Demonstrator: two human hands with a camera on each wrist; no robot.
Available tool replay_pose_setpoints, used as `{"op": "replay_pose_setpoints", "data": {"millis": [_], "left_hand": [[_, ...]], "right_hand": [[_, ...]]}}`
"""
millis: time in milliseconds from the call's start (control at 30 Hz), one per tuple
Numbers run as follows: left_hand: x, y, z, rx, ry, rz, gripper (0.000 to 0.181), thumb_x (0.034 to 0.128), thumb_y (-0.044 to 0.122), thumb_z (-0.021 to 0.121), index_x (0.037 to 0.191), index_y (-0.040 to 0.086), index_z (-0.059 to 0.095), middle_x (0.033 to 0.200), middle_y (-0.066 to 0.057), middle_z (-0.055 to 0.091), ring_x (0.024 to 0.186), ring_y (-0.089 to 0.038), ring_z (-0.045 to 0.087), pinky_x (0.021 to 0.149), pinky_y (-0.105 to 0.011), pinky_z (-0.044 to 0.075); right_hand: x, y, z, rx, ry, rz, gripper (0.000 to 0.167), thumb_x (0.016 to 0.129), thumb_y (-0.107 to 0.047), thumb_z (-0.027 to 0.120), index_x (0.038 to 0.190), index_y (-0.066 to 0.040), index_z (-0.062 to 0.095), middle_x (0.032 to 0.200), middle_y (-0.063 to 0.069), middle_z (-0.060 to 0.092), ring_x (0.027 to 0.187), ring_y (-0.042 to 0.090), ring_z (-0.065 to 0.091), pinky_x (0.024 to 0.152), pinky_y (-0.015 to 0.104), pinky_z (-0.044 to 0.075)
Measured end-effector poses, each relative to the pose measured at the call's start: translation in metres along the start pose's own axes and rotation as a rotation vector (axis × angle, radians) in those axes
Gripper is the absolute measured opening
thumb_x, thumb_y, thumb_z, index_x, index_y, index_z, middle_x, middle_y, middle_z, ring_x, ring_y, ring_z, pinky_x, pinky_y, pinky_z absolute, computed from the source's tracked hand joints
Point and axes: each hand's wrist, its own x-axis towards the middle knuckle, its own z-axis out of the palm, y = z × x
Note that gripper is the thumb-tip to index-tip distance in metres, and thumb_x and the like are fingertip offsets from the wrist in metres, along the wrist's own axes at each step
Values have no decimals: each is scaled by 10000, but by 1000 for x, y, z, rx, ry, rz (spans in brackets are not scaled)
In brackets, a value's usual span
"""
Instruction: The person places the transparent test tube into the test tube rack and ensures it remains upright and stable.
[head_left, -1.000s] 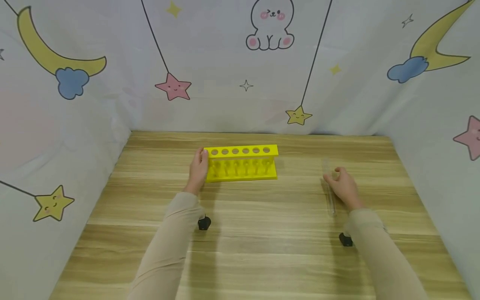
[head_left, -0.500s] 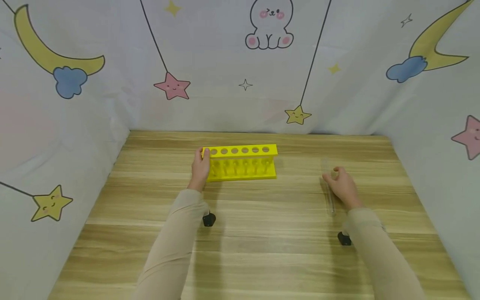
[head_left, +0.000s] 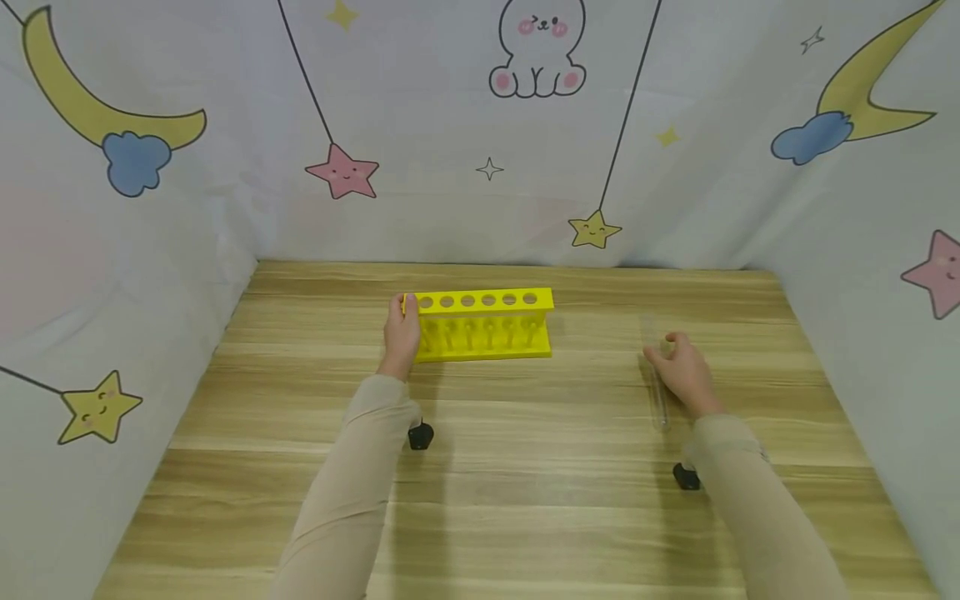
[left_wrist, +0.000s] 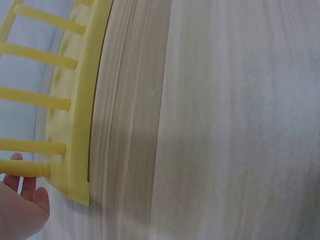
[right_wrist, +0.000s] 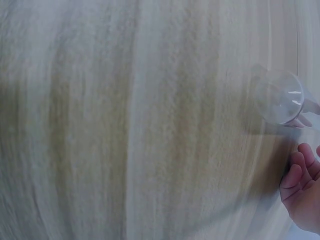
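Observation:
A yellow test tube rack (head_left: 487, 348) stands at the back middle of the table, a row of round holes along its top bar. My left hand (head_left: 402, 335) grips its left end, thumb over the top bar. In the left wrist view, fingers (left_wrist: 29, 189) lie by the end post of the rack (left_wrist: 80, 125). To the right, my right hand (head_left: 684, 372) pinches a clear glass test tube (head_left: 662, 404) between thumb and forefinger. The right wrist view shows the tube's rounded end (right_wrist: 279, 97) toward the camera and the other fingers (right_wrist: 295, 175) curled.
The wood-grain table (head_left: 525, 500) is enclosed at the back and sides by a white printed cloth (head_left: 420, 225). A black wrist device (head_left: 421, 436) hangs under the left sleeve, and another black device (head_left: 686, 477) under the right.
My left hand has shifted slightly right onto the rack's end, its thumb now over the top bar. The right hand and test tube stay nearly in place; the whole view drifts slightly.

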Motion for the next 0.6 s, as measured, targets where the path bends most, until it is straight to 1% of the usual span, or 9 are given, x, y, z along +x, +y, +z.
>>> {"op": "replay_pose_setpoints", "data": {"millis": [133,300,433,533,600], "left_hand": [[1,2,-1,11,5,-11,534,931,489,246,1340,148,289,1399,-96,341,1269,-274,328,1042,-418,280],[2,4,-3,22,-9,-5,525,934,475,259,1334,136,296,1399,-108,338,1277,-285,316,1043,-424,276],[4,4,-5,19,-24,-4,531,935,467,271,1345,130,287,1419,-105,306,1296,-282,287,1055,-418,263],[5,3,-7,31,-45,12,560,936,465,268,1368,109,258,1442,-115,257,1318,-286,243,1076,-414,224],[6,3,-7,50,-54,26,566,937,463,266,1370,98,255,1442,-124,253,1321,-290,237,1081,-412,215]], "right_hand": [[-1,0,-1,1,2,0,694,880,-485,413,1298,54,285,1073,282,536,937,361,535,714,430,438],[-2,-1,-1,7,0,1,699,880,-482,413,1308,50,269,1096,292,530,967,378,527,750,457,435],[0,-1,0,10,-8,12,716,875,-506,403,1315,41,262,1118,290,525,988,383,521,765,460,433],[0,0,0,9,-12,18,728,871,-524,393,1315,37,261,1129,290,521,998,388,518,772,462,431],[0,0,0,10,-12,19,723,871,-519,395,1311,40,262,1127,293,519,993,389,517,767,462,430]]}}
